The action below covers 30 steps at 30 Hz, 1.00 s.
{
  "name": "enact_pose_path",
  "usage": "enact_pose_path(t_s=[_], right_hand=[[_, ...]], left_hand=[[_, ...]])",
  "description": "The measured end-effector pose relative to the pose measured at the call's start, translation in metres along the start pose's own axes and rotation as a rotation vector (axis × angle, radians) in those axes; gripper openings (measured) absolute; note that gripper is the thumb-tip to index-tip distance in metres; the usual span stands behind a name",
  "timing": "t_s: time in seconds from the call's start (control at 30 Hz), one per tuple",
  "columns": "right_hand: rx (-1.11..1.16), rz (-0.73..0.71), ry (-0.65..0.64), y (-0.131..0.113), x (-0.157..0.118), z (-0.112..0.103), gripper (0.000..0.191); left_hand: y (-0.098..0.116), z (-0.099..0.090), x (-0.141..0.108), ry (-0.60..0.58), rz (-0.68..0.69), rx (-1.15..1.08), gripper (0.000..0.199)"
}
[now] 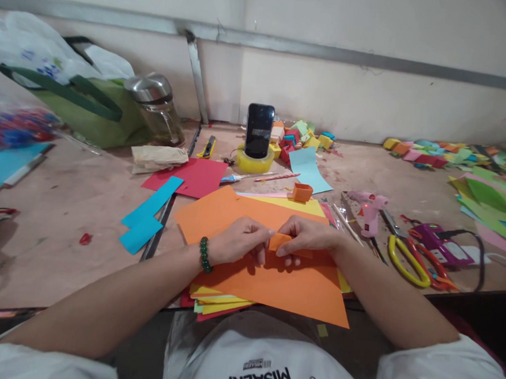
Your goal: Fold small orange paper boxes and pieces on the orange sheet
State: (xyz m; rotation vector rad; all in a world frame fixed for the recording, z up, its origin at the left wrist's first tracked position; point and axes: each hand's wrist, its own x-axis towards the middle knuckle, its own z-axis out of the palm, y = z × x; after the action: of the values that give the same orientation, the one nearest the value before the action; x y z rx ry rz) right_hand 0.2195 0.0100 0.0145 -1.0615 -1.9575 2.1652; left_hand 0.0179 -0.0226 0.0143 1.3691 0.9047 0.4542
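— Where are the hands?
— Left hand (243,239) and right hand (306,235) meet at centre, fingertips pinched together.
— And the forearms?
— Bare, entering from 7 and 5 o'clock, angling inward, wrists low.

Worn pinkish wooden worktable (60,216) butts against an off-white wall (377,31). Grey metal rail (332,52) runs along the wall, with a slanted metal brace (197,76) below it. Even, soft lighting.

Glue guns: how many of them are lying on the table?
2. A pink glue gun lies to the right of the orange sheet; a purple glue gun lies farther right, beside the yellow scissors. Paper piles could hide more.
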Motion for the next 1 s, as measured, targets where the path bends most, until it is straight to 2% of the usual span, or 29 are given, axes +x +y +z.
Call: enact_pose_path(t_s=[0.13, 0.27, 0.47, 0.73, 0.87, 1.0], right_hand=[[-0.029, -0.015, 0.024, -0.001, 0.000, 0.001, 0.034], [-0.039, -0.037, 0.035, 0.001, 0.001, 0.000, 0.033], [-0.049, -0.066, 0.069, -0.002, 0.000, 0.001, 0.032], [0.008, -0.031, 0.043, -0.003, 0.004, 0.009, 0.039], [0.041, -0.007, 0.094, 0.001, 0.005, 0.003, 0.042], [0.085, 0.005, 0.088, 0.000, 0.001, -0.005, 0.046]], left_hand=[[0.001, 0.003, 0.000, 0.068, -0.034, 0.058, 0.033], [0.002, 0.004, 0.001, 0.093, -0.088, -0.010, 0.030], [0.002, 0.001, 0.002, 0.051, -0.082, -0.140, 0.034], [0.000, 0.002, 0.004, 0.033, -0.106, -0.175, 0.043], [0.002, -0.003, 0.004, 0.087, -0.128, -0.194, 0.040], [0.002, -0.011, 0.005, 0.114, -0.138, -0.188, 0.040]])
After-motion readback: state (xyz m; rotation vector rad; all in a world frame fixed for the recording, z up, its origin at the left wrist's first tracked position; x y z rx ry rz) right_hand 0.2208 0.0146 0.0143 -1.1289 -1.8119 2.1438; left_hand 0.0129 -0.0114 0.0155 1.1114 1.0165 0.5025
